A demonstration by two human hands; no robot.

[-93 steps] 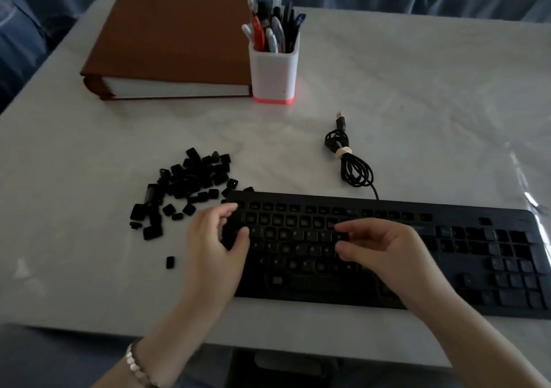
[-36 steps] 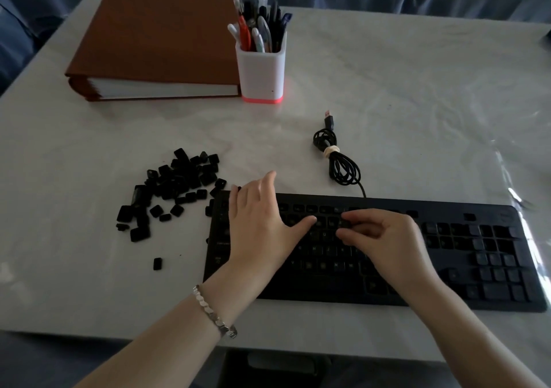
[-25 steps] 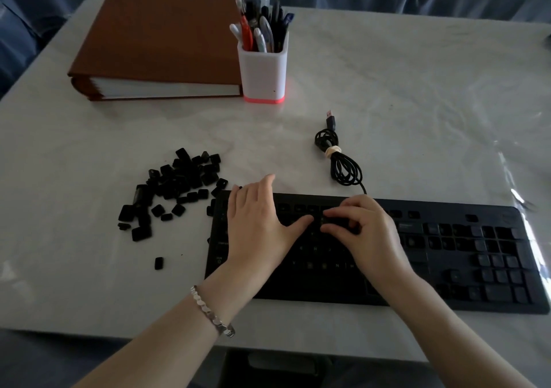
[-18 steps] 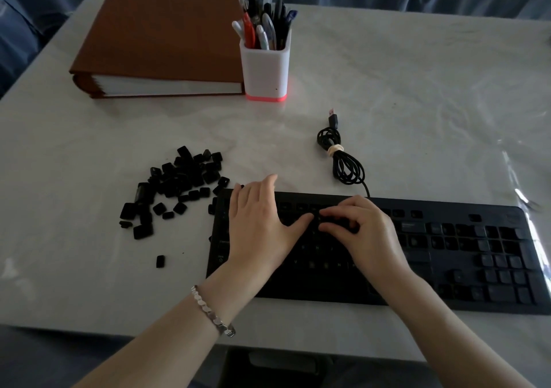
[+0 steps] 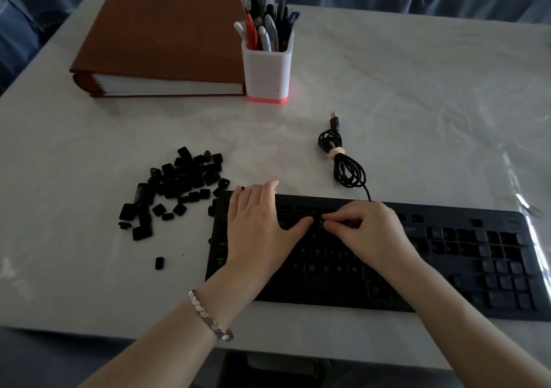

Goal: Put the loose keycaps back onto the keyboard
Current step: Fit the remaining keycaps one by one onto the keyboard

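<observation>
left hand (image 5: 259,232): flat and spread on the left end of the long black plastic keyboard (image 5: 477,256).
right hand (image 5: 371,234): fingers curled, tips bunched on its upper rows; whether they pinch anything i cannot tell.
loose black keycaps (image 5: 179,183): heaped on the white table (image 5: 417,104), just left of the keyboard.

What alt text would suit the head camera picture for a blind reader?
Two bare hands work on a black keyboard on a white table: the left hand lies flat on it, the right hand presses curled fingertips into the upper rows. Loose keycaps lie piled left of it.
</observation>
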